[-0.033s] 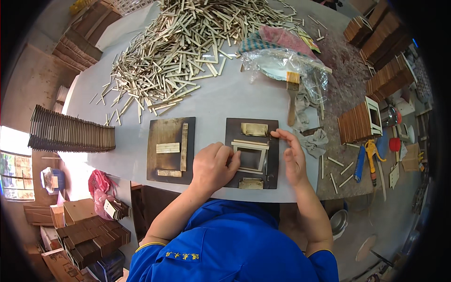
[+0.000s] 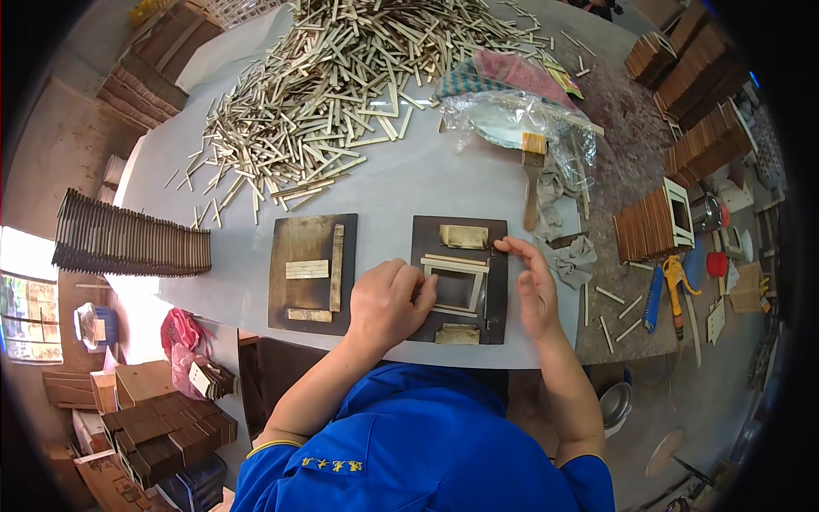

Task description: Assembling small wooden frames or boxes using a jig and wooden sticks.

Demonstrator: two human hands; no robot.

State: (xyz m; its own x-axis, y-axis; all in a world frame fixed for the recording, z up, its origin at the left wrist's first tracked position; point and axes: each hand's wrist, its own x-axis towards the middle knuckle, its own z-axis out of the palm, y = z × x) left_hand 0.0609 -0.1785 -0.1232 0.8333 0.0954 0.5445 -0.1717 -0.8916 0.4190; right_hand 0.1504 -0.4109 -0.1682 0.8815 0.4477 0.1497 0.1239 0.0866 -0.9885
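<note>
A small frame of pale wooden strips lies on the dark jig board, which has raised blocks above and below the frame. At the frame's left side is my left hand, its fingers curled and thumb drawn in. What it pinches, if anything, is hidden. My right hand is open at the board's right edge, index finger stretched toward the upper right corner, with nothing visible in it. To the left lies a second dark board, with a few short pale strips side by side on it.
A large heap of thin wooden strips covers the table's far part. Beyond the right board are a flat brush, crumpled clear plastic and cloths. Stacked frames stand left and right, near a yellow air gun.
</note>
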